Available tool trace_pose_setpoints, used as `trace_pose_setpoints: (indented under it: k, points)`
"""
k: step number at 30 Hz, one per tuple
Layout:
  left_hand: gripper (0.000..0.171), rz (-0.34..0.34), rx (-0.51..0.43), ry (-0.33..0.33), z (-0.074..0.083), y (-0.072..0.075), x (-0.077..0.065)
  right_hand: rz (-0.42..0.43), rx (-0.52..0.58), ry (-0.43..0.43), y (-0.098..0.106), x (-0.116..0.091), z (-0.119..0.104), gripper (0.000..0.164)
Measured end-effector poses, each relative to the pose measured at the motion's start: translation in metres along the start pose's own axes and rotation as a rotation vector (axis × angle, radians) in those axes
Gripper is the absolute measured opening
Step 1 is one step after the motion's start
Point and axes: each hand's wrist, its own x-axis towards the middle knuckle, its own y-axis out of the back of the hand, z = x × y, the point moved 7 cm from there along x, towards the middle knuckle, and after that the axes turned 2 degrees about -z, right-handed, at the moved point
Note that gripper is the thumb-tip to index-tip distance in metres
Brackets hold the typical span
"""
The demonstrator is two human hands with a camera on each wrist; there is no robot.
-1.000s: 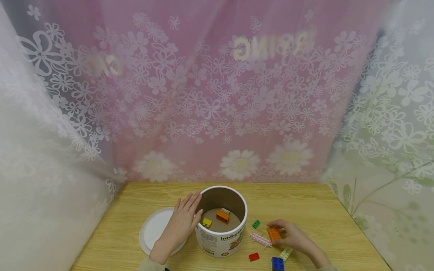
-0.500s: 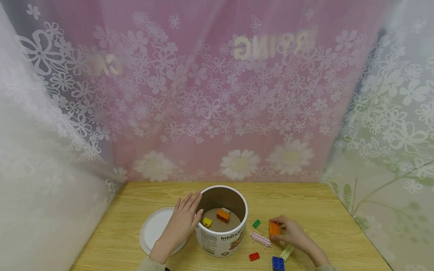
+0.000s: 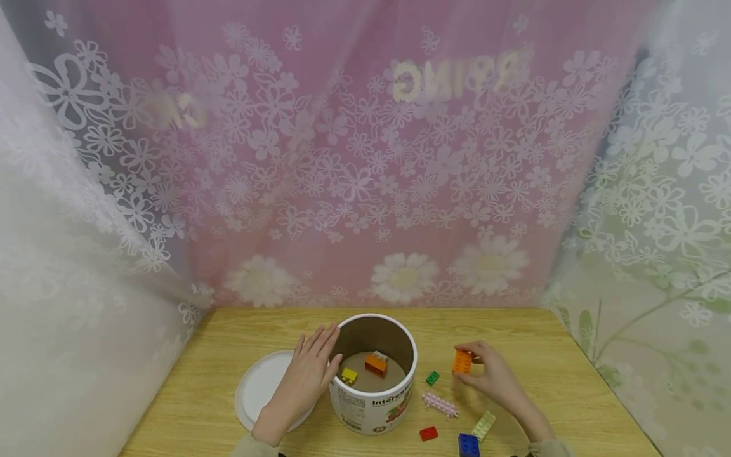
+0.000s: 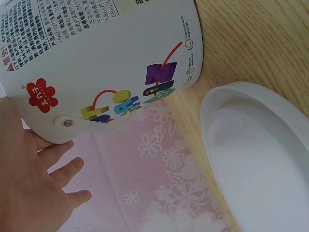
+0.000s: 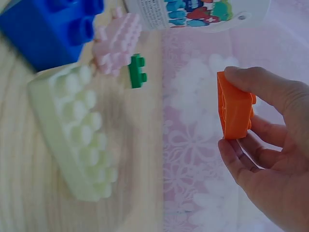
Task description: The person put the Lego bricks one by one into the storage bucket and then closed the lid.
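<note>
My right hand [image 3: 495, 382] pinches an orange building brick [image 3: 462, 362] between thumb and fingers, held up above the table in the right wrist view. With its fingers straight, my left hand [image 3: 304, 382] rests against the left rim of a white bucket [image 3: 365, 416], its thumb along the outside. Inside the bucket lie a yellow brick [image 3: 349, 376] and another orange brick [image 3: 375, 365], with a whitish piece partly hidden behind the latter. Below the right hand are a pale yellow brick [image 3: 484, 426] and a blue brick [image 3: 469, 445].
A white round lid [image 3: 257, 388] lies left of the bucket, partly covered by the left forearm. Between bucket and right hand are a green brick [image 3: 432, 378], a pink studded brick [image 3: 440, 405] and a red brick [image 3: 428, 433]. Flowered curtains [image 3: 371, 190] surround the wooden table.
My right hand has lifted the orange brick off the table and moved it away from me, uncovering the pale yellow brick. My left hand has stayed at the bucket.
</note>
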Motion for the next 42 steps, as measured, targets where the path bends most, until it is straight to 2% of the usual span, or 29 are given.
trace_pose_setpoints:
  k: [13,18,27,36,42]
  points:
    - [0.059,0.004,0.008,-0.006,0.0,-0.001,0.0,0.057,-0.054,0.045,0.009,0.013,-0.024,0.048]
    - [0.058,-0.001,0.016,0.002,-0.001,-0.001,-0.001,0.059,-0.051,0.065,0.009,0.021,-0.036,0.048]
    - [0.058,0.004,0.0,0.0,0.0,-0.001,-0.001,0.077,-0.038,0.17,0.008,0.034,-0.063,0.05]
    - [0.059,-0.007,0.002,0.002,-0.001,-0.002,-0.001,0.086,-0.051,0.212,0.012,0.047,-0.086,0.052]
    - [0.059,-0.013,0.009,0.009,-0.001,-0.002,-0.001,0.062,-0.026,0.236,0.005,0.056,-0.105,0.053]
